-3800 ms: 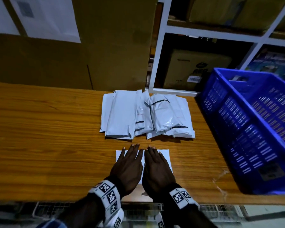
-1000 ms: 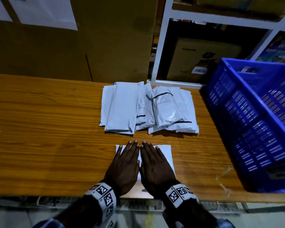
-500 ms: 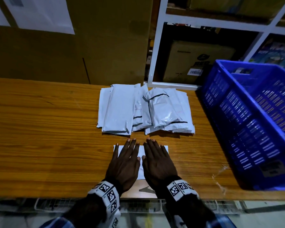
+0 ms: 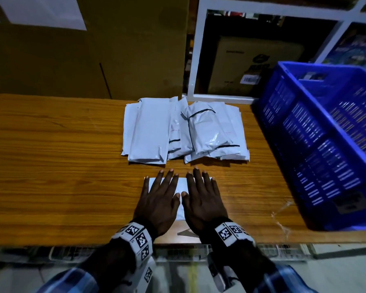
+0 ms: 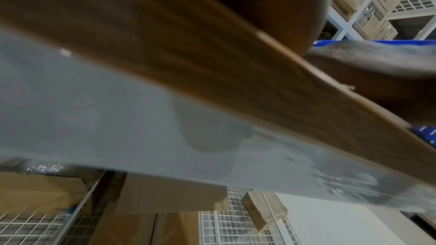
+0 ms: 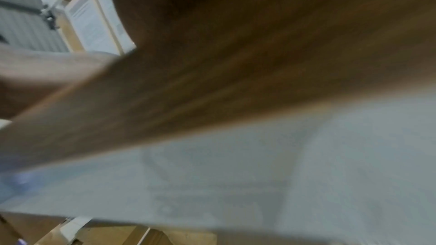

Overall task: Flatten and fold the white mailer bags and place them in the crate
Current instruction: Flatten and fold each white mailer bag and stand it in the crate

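At the table's [image 4: 51,166] near edge, your left hand [image 4: 159,204] and right hand [image 4: 203,204] lie flat side by side on one white bag [image 4: 181,187], fingers straight, pressing it down and gripping nothing; the thumbs nearly touch. The bag's near end lies close to the table edge. Bare wood runs wide to your left; to your right a narrower strip separates the bag from the crate [image 4: 317,149]. Just beyond your fingertips sits the pile [image 4: 184,132] of white bags, overlapping, apart from the pressed bag. Behind it stand a cardboard box [image 4: 93,60] and a white shelf frame [image 4: 195,60]. The blue crate stands on the table's right end; its interior is largely out of view.
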